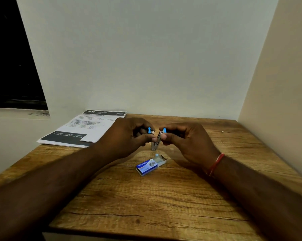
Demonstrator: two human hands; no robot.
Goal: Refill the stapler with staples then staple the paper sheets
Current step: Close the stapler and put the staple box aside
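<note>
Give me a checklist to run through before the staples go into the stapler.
1. Stapler opened: ok, blue ends spread apart, metal part hanging down between the hands.
2. Both hands on it: ok, left hand and right hand each grip a blue end.
3. Staple box open and close by: ok, tray slid out, lying on the table just in front of the hands.
4. Staples in the tray: cannot tell, too blurred.
5. A free hand to pick up staples: not ok, both are occupied.
6. Paper sheets ready: ok, stacked at the far left of the table.
</note>
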